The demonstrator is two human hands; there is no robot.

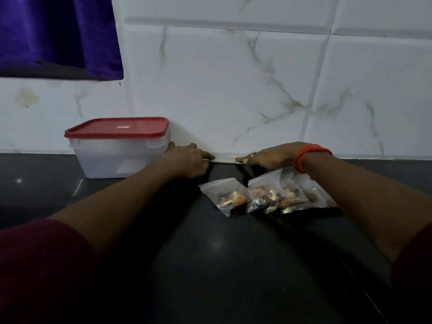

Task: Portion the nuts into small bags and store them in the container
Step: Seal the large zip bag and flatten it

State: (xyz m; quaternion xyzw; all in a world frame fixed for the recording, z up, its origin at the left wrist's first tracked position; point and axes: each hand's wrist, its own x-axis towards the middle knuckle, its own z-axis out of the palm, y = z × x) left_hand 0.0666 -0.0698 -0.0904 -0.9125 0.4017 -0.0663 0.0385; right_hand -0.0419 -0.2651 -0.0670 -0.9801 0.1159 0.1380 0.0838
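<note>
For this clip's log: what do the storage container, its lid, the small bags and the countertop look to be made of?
Container: translucent frosted plastic, since light passes through its walls.
Red lid: opaque plastic, smooth with a slight sheen and a moulded rim.
Small bags: thin clear plastic film; the nuts show through and it creases.
Countertop: dark polished stone, probably granite, judging by its glossy reflections.

Red lid [118, 127] (veined white tiles [233, 78])

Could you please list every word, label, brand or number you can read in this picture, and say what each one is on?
No text can be read.
Red lid of the container: a small pale label with a red mark, too small and blurred to read.
Bags of nuts, wall tiles, countertop: no print visible.
</note>
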